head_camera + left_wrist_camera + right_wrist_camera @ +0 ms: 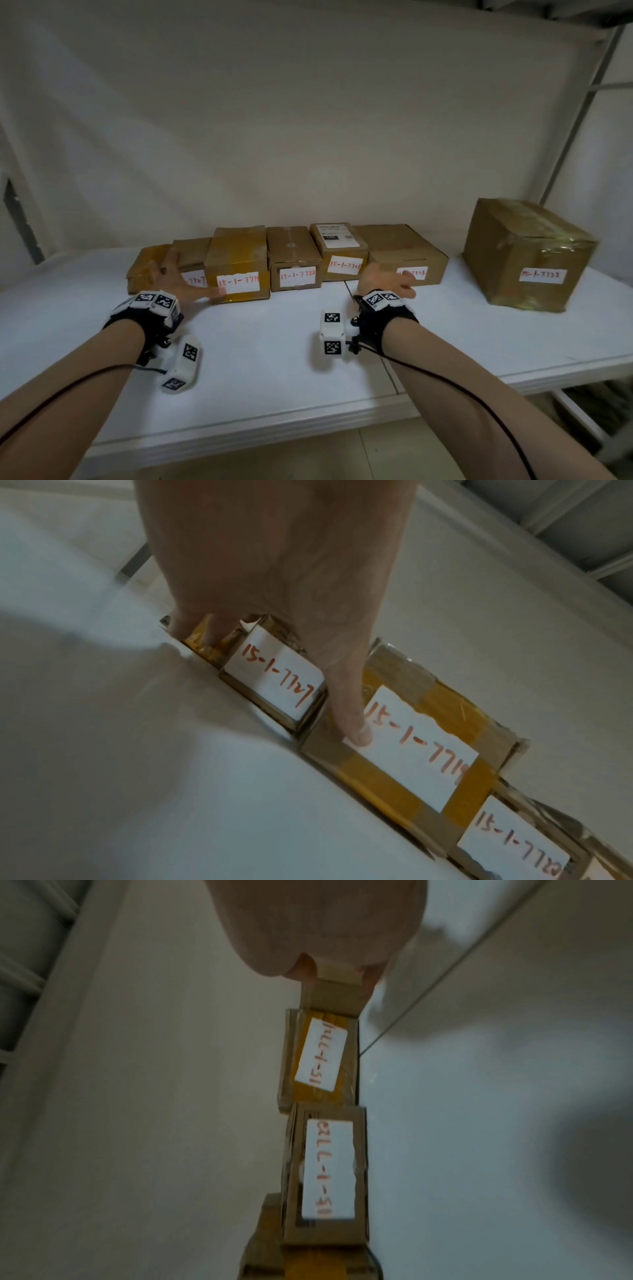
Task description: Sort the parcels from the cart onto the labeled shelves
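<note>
Several brown cardboard parcels with white hand-written labels stand in a row at the back of the white shelf. My left hand reaches over the left end of the row with its fingers straight. Its thumb touches the label of the yellow-taped parcel 15-1-7719. The other fingers lie on the low parcels beside it, one labelled 15-1-7727. My right hand rests against the front of the wide parcel and hides part of its label. It holds nothing.
Parcels 15-1-7720 and 15-1-7721 stand between my hands. A large taped box sits apart at the right. A metal shelf post rises at the right. The shelf's front edge is near my forearms.
</note>
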### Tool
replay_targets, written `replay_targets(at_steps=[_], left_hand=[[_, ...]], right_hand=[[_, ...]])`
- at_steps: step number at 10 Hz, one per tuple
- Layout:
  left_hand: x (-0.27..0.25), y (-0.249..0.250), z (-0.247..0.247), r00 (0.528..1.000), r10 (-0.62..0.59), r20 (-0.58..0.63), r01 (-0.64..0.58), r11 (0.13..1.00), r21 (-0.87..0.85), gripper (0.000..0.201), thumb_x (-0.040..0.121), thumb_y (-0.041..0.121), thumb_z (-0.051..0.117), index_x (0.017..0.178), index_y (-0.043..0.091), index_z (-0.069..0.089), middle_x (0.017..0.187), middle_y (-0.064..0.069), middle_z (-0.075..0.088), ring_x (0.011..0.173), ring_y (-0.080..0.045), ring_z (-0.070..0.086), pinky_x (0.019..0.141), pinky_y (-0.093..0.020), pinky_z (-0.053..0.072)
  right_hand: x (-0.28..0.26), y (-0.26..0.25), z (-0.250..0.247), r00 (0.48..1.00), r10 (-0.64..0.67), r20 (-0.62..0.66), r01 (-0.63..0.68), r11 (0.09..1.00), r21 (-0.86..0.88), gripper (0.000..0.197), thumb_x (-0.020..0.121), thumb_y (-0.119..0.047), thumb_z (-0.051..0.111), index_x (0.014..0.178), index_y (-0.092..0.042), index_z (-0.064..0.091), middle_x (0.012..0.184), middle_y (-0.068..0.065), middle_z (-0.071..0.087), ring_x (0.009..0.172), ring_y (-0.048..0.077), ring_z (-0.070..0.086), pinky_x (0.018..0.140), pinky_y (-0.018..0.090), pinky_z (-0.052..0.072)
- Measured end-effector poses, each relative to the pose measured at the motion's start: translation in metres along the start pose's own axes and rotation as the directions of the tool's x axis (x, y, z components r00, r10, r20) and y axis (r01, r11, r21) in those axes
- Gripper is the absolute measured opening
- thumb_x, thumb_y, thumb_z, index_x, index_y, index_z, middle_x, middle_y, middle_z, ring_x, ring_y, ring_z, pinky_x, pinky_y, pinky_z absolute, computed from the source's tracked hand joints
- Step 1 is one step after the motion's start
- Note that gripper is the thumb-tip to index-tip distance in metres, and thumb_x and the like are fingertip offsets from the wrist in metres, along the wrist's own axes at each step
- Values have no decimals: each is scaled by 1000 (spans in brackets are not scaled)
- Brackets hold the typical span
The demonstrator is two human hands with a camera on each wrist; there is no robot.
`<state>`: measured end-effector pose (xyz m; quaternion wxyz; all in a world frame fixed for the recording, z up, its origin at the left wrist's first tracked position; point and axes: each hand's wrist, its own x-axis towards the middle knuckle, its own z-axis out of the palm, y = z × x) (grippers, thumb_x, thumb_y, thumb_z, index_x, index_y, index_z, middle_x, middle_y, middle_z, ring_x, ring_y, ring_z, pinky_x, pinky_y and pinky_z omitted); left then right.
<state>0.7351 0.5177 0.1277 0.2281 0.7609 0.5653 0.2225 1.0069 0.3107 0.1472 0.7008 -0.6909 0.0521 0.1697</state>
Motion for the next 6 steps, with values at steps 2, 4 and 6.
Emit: replay_targets(at_steps=[2,4,6], left_hand=[[-12,11,-1,999,41,-7,-41,998,41,128,68,45,87,159,26,-1,166,-11,-5,151,-41,1,120,-60,16],[5,0,-2,1000,-25,6,24,1000,15,149,43,64,89,158,33,-2,166,-8,-6,150,-43,11,115,-66,22],[4,3,-7,1000,-20,-12,21,999,29,152,37,64,92,158,35,4,165,-8,-7,145,-50,19,110,-68,31]], right_hand=[[40,-5,-13,995,-84,52,90,988,-123,67,102,-27,50,158,-6,20,164,17,22,149,35,26,121,41,19],[49,-7,-13,969,-44,242,80,987,-139,59,101,-18,48,154,-4,28,155,18,37,140,36,41,115,42,37],[48,-5,-17,943,-122,309,194,956,-218,47,100,-16,48,142,2,44,132,17,56,105,31,63,104,44,51]])
